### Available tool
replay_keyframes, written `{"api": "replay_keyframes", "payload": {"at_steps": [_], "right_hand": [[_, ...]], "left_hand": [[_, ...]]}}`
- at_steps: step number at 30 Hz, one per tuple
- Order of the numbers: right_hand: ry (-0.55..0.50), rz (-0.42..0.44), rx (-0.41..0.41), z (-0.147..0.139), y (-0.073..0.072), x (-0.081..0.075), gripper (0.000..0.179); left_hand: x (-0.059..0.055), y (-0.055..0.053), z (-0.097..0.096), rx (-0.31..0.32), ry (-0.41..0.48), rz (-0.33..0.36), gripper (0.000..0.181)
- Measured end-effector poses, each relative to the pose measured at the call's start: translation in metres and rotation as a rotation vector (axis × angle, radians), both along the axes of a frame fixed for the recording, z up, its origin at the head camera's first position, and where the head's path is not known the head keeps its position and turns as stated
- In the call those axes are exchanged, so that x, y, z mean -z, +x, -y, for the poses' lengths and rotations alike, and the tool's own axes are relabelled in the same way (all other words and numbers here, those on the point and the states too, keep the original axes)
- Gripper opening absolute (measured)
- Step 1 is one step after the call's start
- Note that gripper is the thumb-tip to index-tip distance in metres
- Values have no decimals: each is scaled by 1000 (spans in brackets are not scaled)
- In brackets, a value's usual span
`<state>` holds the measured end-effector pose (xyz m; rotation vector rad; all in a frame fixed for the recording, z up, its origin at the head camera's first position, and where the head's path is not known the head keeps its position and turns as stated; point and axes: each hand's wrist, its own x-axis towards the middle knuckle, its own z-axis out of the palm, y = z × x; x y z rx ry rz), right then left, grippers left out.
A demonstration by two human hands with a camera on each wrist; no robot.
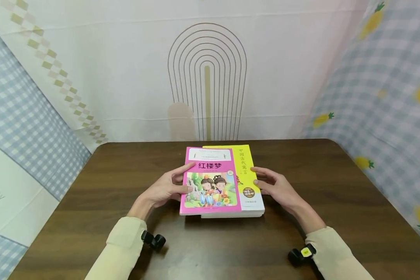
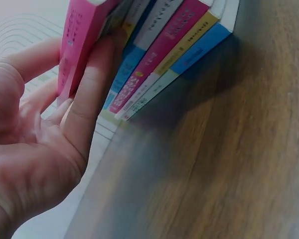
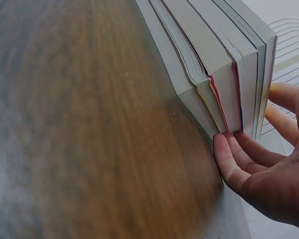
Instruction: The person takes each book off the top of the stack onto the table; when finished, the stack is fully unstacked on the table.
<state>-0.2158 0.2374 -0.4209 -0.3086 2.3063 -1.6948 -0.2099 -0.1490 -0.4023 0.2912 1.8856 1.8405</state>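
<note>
Pink 红楼梦 book, pinched by the left hand, overhangs the left side of the book stack near the bench's far edge, centrally. The right hand, fingers loosely bent, touches the yellow 中国古代寓言 book. Likely stacking; next calls for squaring pink rightward.

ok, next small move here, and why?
I'd probably have the left hand ease the pink book rightward to line up with the yellow book. The pink book juts past the left side of the pile, leaving a strip of yellow cover showing on the right. The left hand grips it, and the right hand touches the pile's far side, so could brace it.
</note>
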Motion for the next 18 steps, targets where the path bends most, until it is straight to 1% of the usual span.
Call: {"api": "replay_keyframes", "payload": {"at_steps": [3,7,10,14,17,18], "right_hand": [[16,-2,3,1,1,0,63],[39,5,21,-7,6,-1,64],[43,8,17,-7,7,-1,65],[45,3,5,-3,4,-3,65],[44,-11,-13,2,-1,-7,65],[43,-11,-11,2,-1,-7,65]], "left_hand": [[-3,3,4,-18,36,1,85],[-4,3,0,-18,74,-3,85],[-5,4,2,-30,85,-8,85],[-11,7,13,-57,94,-25,84],[-17,11,26,-89,94,-49,85],[-17,11,30,-96,94,-49,85]]}}
